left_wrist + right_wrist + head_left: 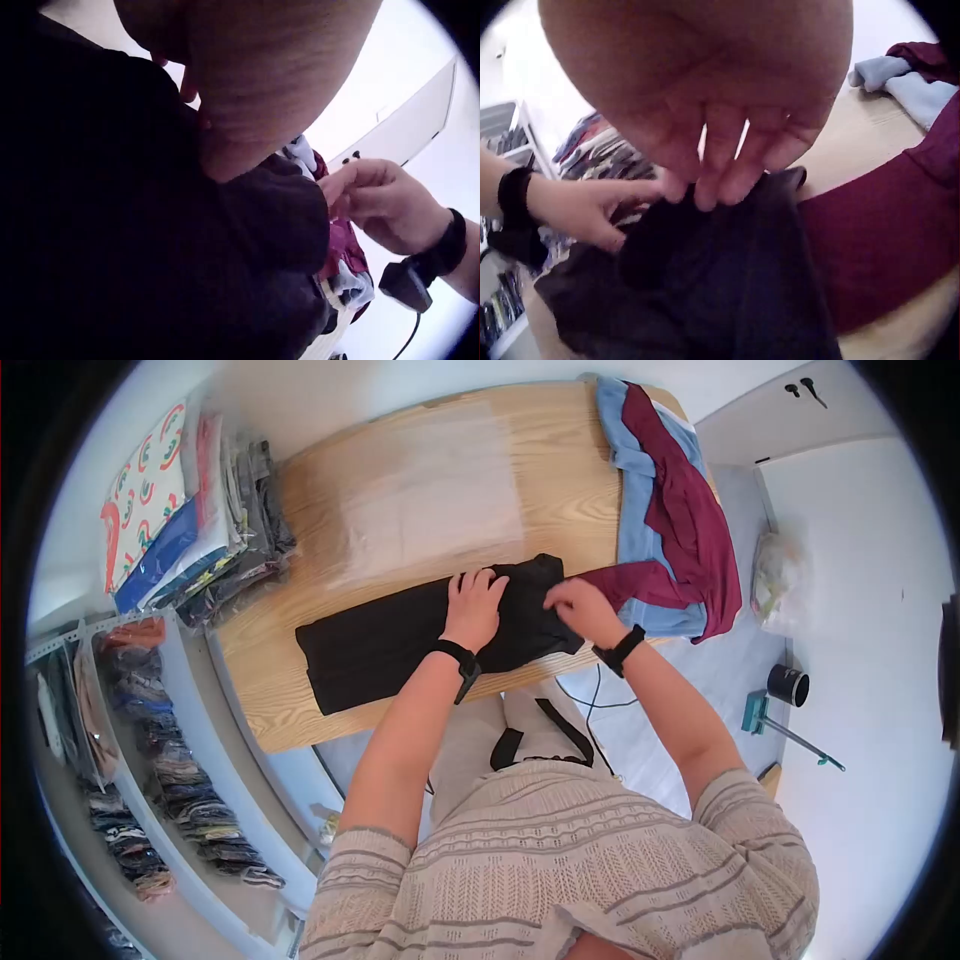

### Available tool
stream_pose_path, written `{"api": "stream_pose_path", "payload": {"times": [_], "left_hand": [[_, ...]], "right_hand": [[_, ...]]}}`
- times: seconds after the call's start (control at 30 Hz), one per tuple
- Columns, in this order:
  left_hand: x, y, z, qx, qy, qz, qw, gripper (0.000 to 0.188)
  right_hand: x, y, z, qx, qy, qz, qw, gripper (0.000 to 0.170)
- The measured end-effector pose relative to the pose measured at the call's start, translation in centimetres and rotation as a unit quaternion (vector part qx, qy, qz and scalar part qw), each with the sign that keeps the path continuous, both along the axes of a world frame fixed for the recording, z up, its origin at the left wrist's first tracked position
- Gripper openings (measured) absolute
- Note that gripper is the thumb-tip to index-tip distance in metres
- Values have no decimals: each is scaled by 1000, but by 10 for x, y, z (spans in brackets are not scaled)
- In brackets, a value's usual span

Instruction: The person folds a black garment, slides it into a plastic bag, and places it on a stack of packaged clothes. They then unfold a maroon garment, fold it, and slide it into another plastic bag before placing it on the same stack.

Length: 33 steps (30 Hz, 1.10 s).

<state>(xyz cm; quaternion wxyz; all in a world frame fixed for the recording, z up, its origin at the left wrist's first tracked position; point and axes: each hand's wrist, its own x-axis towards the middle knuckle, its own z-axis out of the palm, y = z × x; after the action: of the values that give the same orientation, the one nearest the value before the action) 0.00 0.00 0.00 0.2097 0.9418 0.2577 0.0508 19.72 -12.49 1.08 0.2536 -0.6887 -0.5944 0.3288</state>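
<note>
A folded black garment (400, 622) lies across the near side of the wooden table. My left hand (475, 610) rests on its middle with fingers spread. In the head view, my right hand (585, 612) is bent over the garment's right end. The left wrist view shows the right hand (390, 206) from the side, thumb and fingers pinching the fabric edge. From the right wrist, its fingertips (739, 187) meet the raised dark cloth, with the left hand (585, 206) on the garment behind. A maroon garment (690, 520) extends from beside the right hand.
Light blue clothing (635, 510) lies under the maroon garment at the table's right end. A clear plastic bag (430, 490) lies flat behind the black garment. Bagged clothes (195, 510) are stacked at the left, above shelves (180, 690) of folded clothes. A black bin (788, 685) stands on the floor.
</note>
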Motion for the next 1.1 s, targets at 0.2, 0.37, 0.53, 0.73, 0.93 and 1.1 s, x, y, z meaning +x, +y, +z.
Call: {"api": "stream_pose_path", "payload": {"times": [0.2, 0.37, 0.53, 0.73, 0.93, 1.1], "left_hand": [[14, 5, 6, -12, 39, 4, 999, 39], [19, 7, 1, 10, 39, -30, 999, 39], [21, 4, 9, -32, 60, -28, 997, 24], [4, 2, 57, -79, -53, -120, 988, 15], [-36, -22, 62, -123, 19, -164, 979, 35], [-45, -30, 61, -167, -3, -134, 977, 32]], "right_hand": [[22, 41, -2, -5, -16, -120, 993, 29], [28, 55, -35, -25, -21, -110, 993, 32], [36, 58, -40, -47, 21, -90, 995, 31], [39, 56, -41, -21, 4, -78, 997, 30], [39, 55, -42, -4, 29, -77, 997, 29], [40, 55, -43, -3, 33, -82, 996, 29]]}}
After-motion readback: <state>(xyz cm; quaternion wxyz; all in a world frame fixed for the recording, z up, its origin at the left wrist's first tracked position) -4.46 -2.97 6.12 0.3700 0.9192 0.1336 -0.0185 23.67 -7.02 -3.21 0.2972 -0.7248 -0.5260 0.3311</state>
